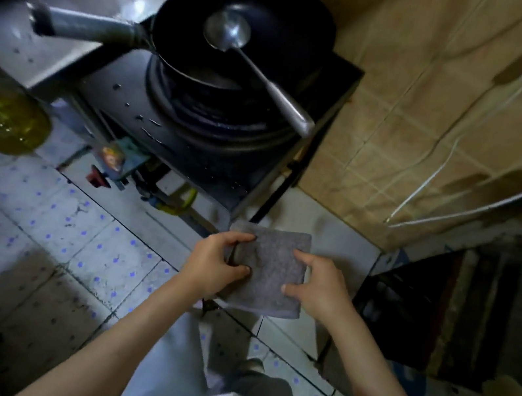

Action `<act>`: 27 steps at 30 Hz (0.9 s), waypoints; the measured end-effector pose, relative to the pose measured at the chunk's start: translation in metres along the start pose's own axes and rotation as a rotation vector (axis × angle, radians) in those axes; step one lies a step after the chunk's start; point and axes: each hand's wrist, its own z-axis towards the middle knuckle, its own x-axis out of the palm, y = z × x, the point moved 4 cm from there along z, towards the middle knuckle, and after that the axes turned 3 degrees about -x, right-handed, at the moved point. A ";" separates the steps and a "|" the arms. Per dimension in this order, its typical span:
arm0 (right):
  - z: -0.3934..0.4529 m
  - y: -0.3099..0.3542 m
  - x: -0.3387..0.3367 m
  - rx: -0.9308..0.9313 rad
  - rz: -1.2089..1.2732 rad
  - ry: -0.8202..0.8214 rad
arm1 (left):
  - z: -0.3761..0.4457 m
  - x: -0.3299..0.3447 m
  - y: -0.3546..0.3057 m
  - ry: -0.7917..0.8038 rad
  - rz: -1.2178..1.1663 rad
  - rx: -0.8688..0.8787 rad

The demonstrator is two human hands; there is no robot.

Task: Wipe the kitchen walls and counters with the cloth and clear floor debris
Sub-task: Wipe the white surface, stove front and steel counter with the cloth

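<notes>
Blue-dotted tiled floor [50,231] lies open to the left; the tan tiled wall [440,107] closes in on the right. A black wok [285,4] holding a steel ladle [240,45] sits on the burner stand [138,97]. Box lettering at lower right is too blurred to read. Grey cloth [270,268], folded square and fuzzy, is held above the floor: left hand [217,263] fingers pinch its left edge, right hand [320,287] fingers clamp the right.

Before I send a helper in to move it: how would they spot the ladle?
Find the black stove stand against the tan tiled wall; a dark wok sits on it. The ladle lies inside, handle over the rim toward the wall. It is the only shiny metal utensil there.
</notes>
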 end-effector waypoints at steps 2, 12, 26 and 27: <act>0.003 0.015 0.000 0.006 0.004 -0.022 | 0.003 -0.016 -0.002 0.001 0.003 0.013; 0.042 0.086 -0.001 0.126 0.035 -0.132 | 0.051 -0.095 -0.006 0.040 0.115 0.146; 0.132 0.131 0.003 0.032 -0.324 -0.189 | 0.114 -0.119 0.015 -0.099 0.046 0.065; 0.135 0.131 0.007 0.022 -0.341 -0.167 | 0.113 -0.118 0.019 -0.116 0.030 0.040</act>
